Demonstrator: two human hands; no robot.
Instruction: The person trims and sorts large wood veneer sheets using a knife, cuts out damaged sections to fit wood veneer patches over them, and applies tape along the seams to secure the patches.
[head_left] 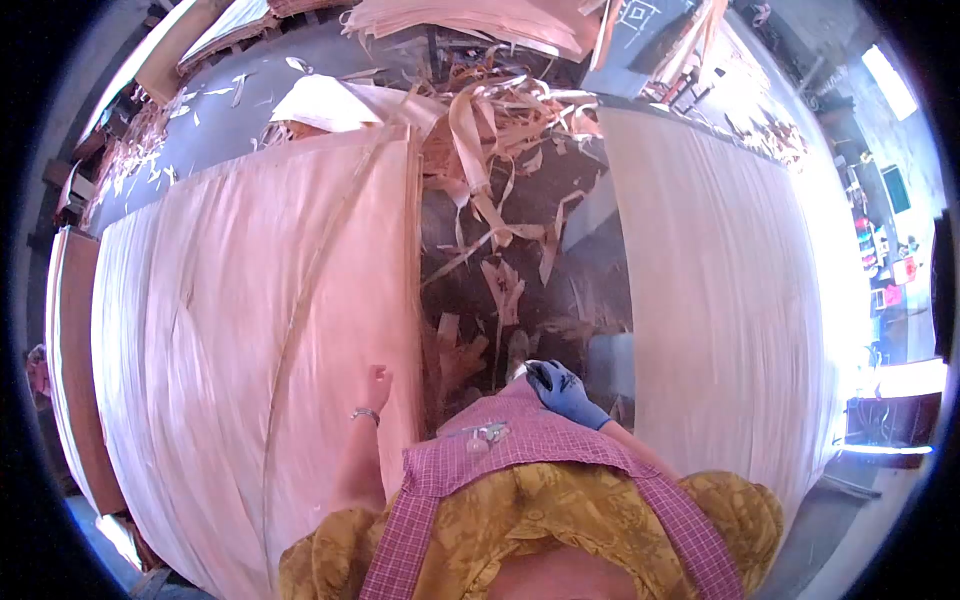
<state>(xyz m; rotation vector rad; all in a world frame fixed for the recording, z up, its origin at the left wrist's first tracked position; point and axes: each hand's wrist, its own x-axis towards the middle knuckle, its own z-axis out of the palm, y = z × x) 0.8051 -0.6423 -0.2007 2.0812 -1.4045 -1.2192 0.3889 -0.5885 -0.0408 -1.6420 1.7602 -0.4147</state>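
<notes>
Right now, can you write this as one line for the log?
left hand: bare, over left sheet stack, touch unclear | right hand: blue-gloved, at checked apron | wood strips: on floor beside stack

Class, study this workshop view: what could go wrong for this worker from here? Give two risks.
The bare left hand, beside the veneer stack, might catch splinters; only the right hand wears a glove.
Loose veneer strips littering the floor ahead could trip the worker.
</notes>
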